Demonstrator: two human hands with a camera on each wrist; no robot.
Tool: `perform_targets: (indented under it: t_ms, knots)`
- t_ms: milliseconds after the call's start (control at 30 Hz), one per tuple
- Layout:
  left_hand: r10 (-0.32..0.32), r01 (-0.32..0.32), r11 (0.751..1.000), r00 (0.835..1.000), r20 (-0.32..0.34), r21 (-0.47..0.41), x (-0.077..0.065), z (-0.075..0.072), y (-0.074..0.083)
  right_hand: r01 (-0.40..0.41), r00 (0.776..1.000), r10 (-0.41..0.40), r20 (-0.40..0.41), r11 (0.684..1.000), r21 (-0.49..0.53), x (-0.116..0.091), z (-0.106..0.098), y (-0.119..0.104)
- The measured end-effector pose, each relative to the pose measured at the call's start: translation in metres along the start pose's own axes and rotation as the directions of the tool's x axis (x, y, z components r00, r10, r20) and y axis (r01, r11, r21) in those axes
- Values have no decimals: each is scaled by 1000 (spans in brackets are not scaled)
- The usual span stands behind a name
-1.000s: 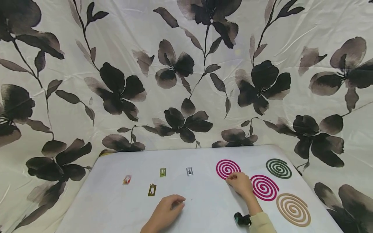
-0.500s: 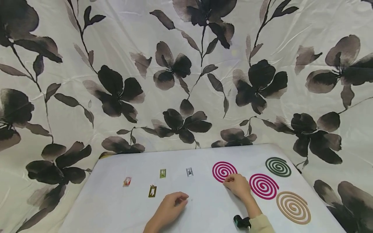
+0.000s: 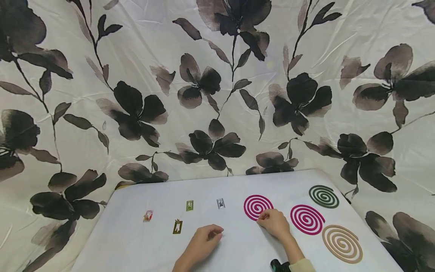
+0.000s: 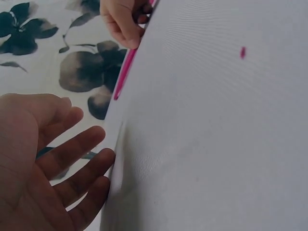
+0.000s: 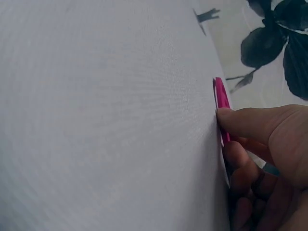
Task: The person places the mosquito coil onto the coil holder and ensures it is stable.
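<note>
fingertips of the right hand [image 3: 273, 223] pinch the near right rim of a magenta mosquito coil [image 3: 258, 207], which lies at or just above the white tabletop [image 3: 136, 249]; i cannot tell whether its far side touches. the right wrist view shows only a short length of rim at that pinch, so the hold seems light and one-sided. a thin spiral like this probably flexes and snaps easily; best to keep it flat, move slowly and evenly, and not twist at the fingertips. taking two neighbouring rings into the pinch should share the load better than the outermost alone.

the left hand [image 3: 205, 241] is well apart from the coil, its fingers spread and slightly bent, holding nothing; contact with the tabletop is unclear. under the coil's far side it could take up any sag. a small magenta fragment [image 4: 243, 52] on the tabletop, perhaps a chip, argues for gentle handling.

past the right hand lie a second magenta coil [image 3: 307, 220], a green coil [image 3: 324, 197] farther off and a tan coil [image 3: 343, 244] nearer the person; staying clear of these should avoid knocks. well to the left sit a silver plate [image 3: 221, 203], a green plate [image 3: 189, 205], a gold frame [image 3: 177, 232] and a red-and-silver piece [image 3: 147, 216], out of the way.
</note>
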State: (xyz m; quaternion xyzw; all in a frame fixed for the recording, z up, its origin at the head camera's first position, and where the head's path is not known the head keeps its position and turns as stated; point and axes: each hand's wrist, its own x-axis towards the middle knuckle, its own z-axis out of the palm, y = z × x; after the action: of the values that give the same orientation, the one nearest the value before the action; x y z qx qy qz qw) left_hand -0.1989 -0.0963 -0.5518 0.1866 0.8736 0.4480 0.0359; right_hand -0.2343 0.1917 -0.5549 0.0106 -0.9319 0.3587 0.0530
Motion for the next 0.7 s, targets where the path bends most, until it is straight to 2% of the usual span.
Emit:
perform_targets:
  t_ms: [200, 433, 700]
  knots:
    - [-3, 3, 1000, 1000, -17, 17, 8, 5, 1, 33, 999, -33, 11, 999, 0, -6, 2, -3]
    - [-17, 18, 999, 1000, -26, 27, 13, 7, 1, 33, 999, -33, 16, 999, 10, -12, 6, -8]
    - [9, -7, 998, 999, -48, 59, 22, 15, 2, 28, 1000, -28, 13, 1000, 14, -18, 6, -7]
